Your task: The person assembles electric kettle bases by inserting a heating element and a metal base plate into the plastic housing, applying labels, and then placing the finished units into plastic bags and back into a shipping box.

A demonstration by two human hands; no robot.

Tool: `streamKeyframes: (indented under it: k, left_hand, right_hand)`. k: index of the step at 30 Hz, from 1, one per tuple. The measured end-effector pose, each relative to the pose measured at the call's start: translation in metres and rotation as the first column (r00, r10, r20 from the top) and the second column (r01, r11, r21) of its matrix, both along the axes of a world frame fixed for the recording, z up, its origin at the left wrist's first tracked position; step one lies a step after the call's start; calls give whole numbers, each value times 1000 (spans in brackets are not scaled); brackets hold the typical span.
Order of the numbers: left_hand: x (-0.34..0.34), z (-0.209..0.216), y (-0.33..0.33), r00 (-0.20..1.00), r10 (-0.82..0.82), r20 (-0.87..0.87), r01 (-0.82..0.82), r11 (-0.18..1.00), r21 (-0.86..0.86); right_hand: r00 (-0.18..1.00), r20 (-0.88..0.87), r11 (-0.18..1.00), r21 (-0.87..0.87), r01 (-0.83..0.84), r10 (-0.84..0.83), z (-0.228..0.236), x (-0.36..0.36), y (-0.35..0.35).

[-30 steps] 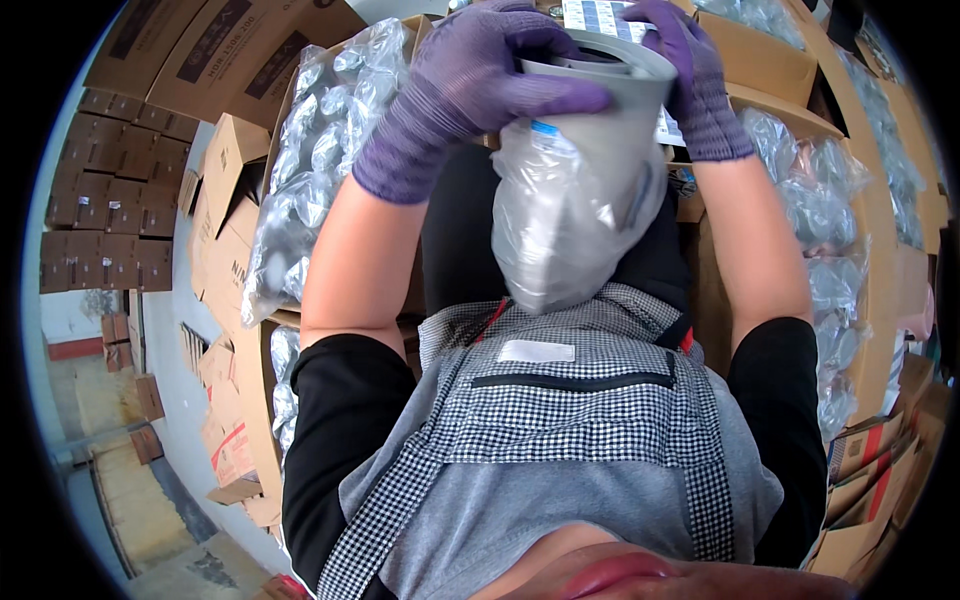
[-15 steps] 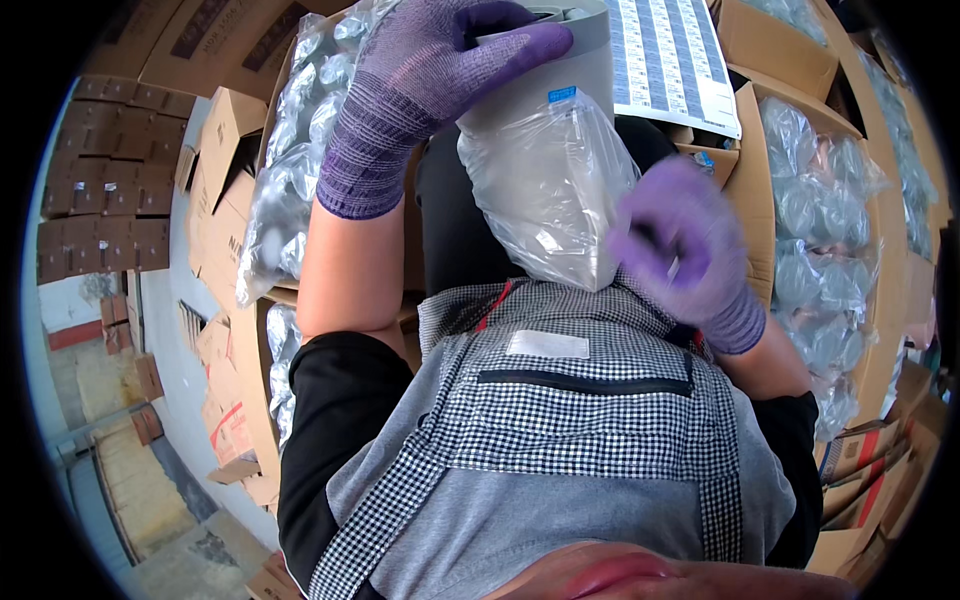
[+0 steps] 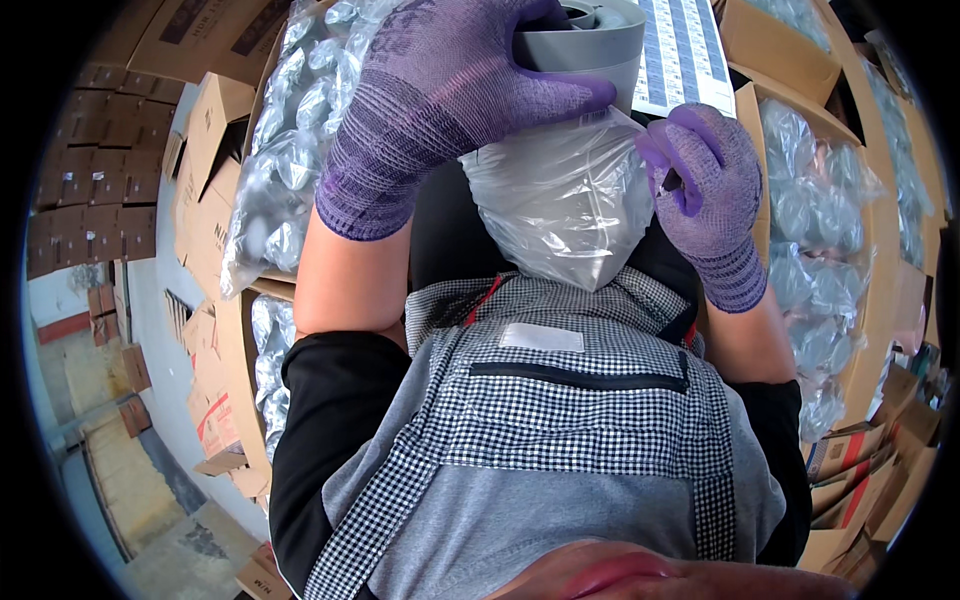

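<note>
My left hand [image 3: 490, 85], in a purple knit glove, is wrapped round a grey cylindrical plastic pipe fitting [image 3: 590, 60] whose open round end faces up. A clear plastic bag [image 3: 560, 195] covers the fitting's lower part and hangs in wrinkles over my lap, my left thumb lying across its upper edge. My right hand [image 3: 708, 165], gloved the same way, is closed just right of the bag. A small dark piece shows between its curled fingers, too little of it to name. Beyond the fitting lies a sheet of printed labels [image 3: 688, 60] in columns.
To the left stands an open carton with bagged round parts [image 3: 265, 185]; another carton with bagged grey parts [image 3: 825, 215] is at the right. Flattened cardboard [image 3: 208, 340] leans at the left, with stacked brown boxes [image 3: 95, 180] behind. Folded cartons [image 3: 850, 470] lie at the lower right.
The fitting and bag have shifted slightly right, and the fitting's round end is more visible. My right hand has moved up beside the bag's upper edge. The blue patch on the fitting no longer shows.
</note>
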State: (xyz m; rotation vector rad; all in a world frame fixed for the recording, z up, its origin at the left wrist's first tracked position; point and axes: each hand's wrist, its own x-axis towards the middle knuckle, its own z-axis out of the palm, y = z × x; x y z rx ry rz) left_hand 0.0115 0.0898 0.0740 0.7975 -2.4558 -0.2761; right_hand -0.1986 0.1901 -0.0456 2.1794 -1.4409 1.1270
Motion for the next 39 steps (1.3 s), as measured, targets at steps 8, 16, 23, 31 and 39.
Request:
streamKeyframes:
  k: [8,16,23,31,39]
  left_hand:
    - [14,-26,-34,992,-18,-123,27,997,73]
    - [4,-17,-20,993,42,-113,-30,994,106]
    - [1,-22,-22,989,3,-148,-3,1000,-5]
    - [3,-19,-20,989,31,-144,-18,996,88]
    - [2,-25,-21,978,56,-200,-45,997,62]
  right_hand:
    - [987,-108,987,-87,-132,122,1,-13,21]
    - [471,856,901,14,-433,213,3,-50,6]
    - [978,206,950,297,-95,33,28,14,-31]
    - [877,391,816,385,-432,280,39,-5,-43]
    - [871,487,658,636,-403,63,59,-2,-40]
